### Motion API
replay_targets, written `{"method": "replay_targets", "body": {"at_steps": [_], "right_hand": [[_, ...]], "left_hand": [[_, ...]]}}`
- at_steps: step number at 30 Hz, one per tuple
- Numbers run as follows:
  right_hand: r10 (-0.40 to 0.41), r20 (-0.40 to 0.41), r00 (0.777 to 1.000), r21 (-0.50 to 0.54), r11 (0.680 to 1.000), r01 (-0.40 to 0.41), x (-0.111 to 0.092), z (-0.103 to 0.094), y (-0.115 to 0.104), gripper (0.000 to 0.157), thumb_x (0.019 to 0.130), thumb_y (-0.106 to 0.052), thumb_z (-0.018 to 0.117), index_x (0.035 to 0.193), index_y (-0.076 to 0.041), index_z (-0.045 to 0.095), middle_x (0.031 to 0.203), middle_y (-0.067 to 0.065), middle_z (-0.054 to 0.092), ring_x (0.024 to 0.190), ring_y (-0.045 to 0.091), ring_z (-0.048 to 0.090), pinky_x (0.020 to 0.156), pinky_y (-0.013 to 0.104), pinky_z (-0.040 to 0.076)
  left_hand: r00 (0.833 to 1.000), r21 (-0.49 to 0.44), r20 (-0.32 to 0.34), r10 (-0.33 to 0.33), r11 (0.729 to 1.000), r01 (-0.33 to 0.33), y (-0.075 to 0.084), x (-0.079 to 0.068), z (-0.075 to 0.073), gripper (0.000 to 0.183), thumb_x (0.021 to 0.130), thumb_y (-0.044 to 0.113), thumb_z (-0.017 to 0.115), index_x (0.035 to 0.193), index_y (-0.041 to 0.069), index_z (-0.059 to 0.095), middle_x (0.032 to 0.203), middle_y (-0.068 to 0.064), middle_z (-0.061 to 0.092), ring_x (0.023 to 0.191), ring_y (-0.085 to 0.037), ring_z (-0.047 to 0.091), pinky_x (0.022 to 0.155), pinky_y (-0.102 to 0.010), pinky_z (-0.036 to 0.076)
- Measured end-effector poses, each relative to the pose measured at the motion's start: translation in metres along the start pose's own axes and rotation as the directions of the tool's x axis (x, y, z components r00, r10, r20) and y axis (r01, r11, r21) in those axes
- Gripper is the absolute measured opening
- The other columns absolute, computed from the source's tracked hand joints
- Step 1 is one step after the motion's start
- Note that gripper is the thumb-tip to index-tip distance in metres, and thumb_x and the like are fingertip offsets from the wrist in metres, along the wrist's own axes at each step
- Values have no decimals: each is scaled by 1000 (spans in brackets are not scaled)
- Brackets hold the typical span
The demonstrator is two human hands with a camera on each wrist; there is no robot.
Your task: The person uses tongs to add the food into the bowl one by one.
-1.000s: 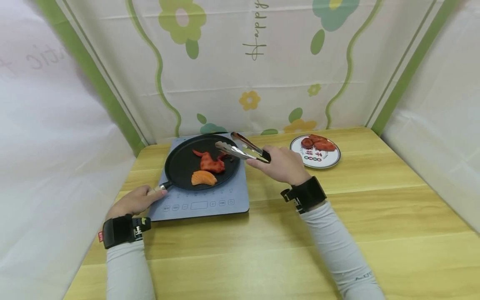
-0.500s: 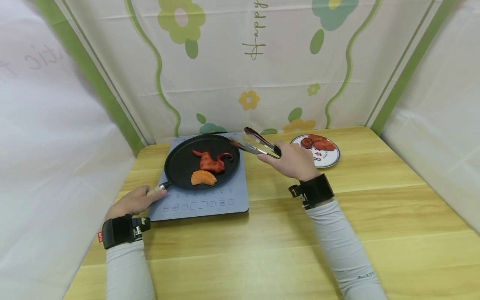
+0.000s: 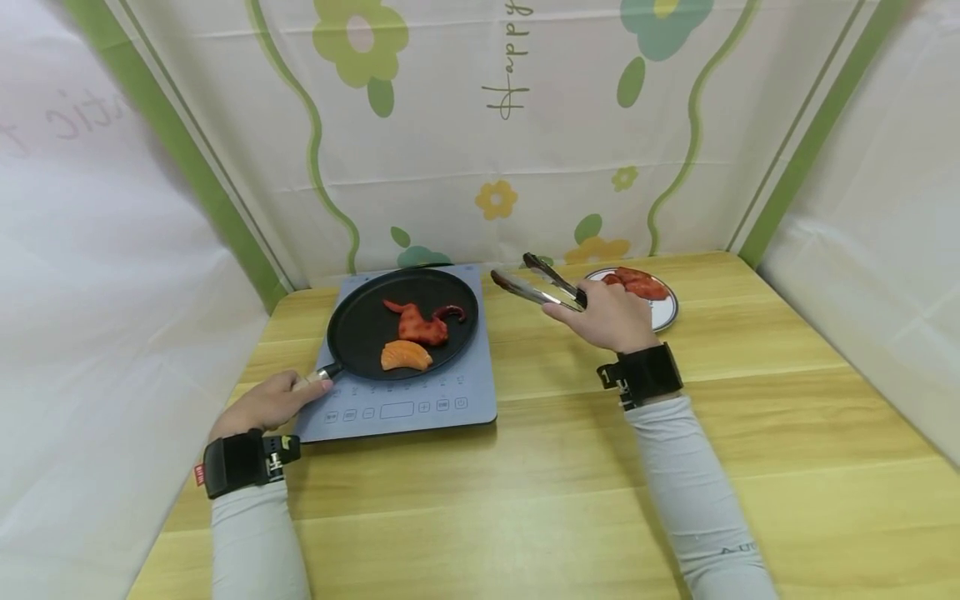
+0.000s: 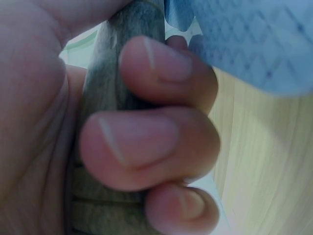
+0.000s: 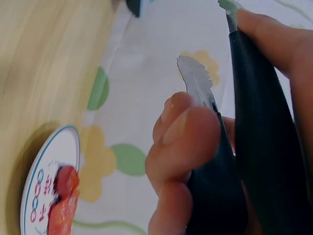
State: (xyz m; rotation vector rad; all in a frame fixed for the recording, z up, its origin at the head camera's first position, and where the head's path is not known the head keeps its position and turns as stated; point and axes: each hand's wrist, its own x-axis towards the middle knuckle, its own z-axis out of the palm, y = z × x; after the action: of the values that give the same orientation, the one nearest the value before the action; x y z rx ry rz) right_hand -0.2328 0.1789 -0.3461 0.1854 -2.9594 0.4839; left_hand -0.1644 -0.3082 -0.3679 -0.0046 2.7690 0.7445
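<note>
My left hand (image 3: pixel 262 404) grips the handle (image 4: pixel 102 83) of a black flat frying pan (image 3: pixel 360 321), fingers curled round it. In the pan lie a red, sauce-coated piece (image 3: pixel 422 329) like a chicken wing, an orange salmon-like slice (image 3: pixel 405 356) and a dark red curled tentacle (image 3: pixel 450 312). To the right of the pan, my right hand (image 3: pixel 615 318) holds metal tongs (image 3: pixel 525 289) by their black grips. The tongs' arms are spread, with nothing between their scalloped tips (image 5: pixel 195 76). Partly behind this hand is a white plate (image 3: pixel 665 315) bearing several red food pieces (image 3: pixel 639 285).
The pan sits on a grey induction cooktop (image 3: pixel 420 408) with touch buttons along its front. Both stand at the left of a wooden table (image 3: pixel 465 508). A white flower-printed cloth (image 3: pixel 435 150) rises behind the table, and pale cloth walls flank it.
My right hand has carried the spread tongs rightward from over the pan's right side toward the plate, uncovering the curled tentacle. The left hand and the pan have stayed in place.
</note>
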Motion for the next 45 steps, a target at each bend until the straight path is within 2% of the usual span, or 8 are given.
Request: {"method": "replay_targets", "body": {"at_steps": [2,8,14,22,33,38,42,45], "right_hand": [[18,-1,1000,-9,1000,-18,1,0,5,86,77,-85,40,128,-16,53,97,7,58,73,25,56,49,39,38],[63,6,998,-14,998,-63,3,2,20,77,76,-85,40,104,-15,55,83,6,52,70,25,52,52,41,36],[77,31,997,-32,997,-76,5,3,32,82,78,-84,40,116,-13,54,94,8,55,79,28,55,59,46,36],[101,37,994,-41,994,-99,7,2,43,79,80,-81,43,117,-13,57,98,9,56,83,28,54,61,48,37],[169,30,985,-30,985,-168,6,0,59,79,74,-87,42,96,-13,57,85,9,53,74,27,52,57,43,35],[158,9,987,-33,987,-158,6,0,65,80,76,-84,44,107,-11,59,100,12,58,87,33,56,61,49,38],[165,-13,986,-35,986,-166,7,3,73,92,73,-88,40,123,-13,56,117,18,55,98,39,55,65,53,39],[208,-24,978,-54,976,-209,6,4,79,90,70,-91,38,108,-12,61,108,20,57,90,38,57,61,50,39]], "left_hand": [[1000,4,-3,1,1000,-1,0,0,0,57,91,60,51,87,3,44,77,-7,42,67,-22,43,58,-33,34],[1000,0,-7,1,1000,-1,0,1,0,57,91,60,51,86,3,45,76,-7,42,66,-21,43,57,-33,34],[1000,-7,-4,-3,1000,3,-1,1,1,58,91,60,51,87,3,44,76,-7,41,65,-21,42,57,-33,34],[1000,-18,0,-2,1000,2,-2,1,1,57,91,59,51,88,3,44,76,-7,42,65,-21,43,57,-33,34],[1000,-9,-2,-2,1000,2,1,-1,-2,57,92,59,51,89,3,45,80,-8,44,70,-22,45,59,-34,35],[1000,-14,-5,-5,1000,5,2,-1,-1,57,92,59,51,88,3,45,79,-8,43,69,-22,44,58,-34,34],[1000,-13,0,-15,1000,15,2,-2,0,57,91,59,51,88,3,44,78,-7,42,68,-22,44,58,-34,34],[1000,-10,-1,-17,1000,17,3,-3,0,57,91,60,51,88,3,45,79,-7,43,69,-22,44,58,-34,34]]}}
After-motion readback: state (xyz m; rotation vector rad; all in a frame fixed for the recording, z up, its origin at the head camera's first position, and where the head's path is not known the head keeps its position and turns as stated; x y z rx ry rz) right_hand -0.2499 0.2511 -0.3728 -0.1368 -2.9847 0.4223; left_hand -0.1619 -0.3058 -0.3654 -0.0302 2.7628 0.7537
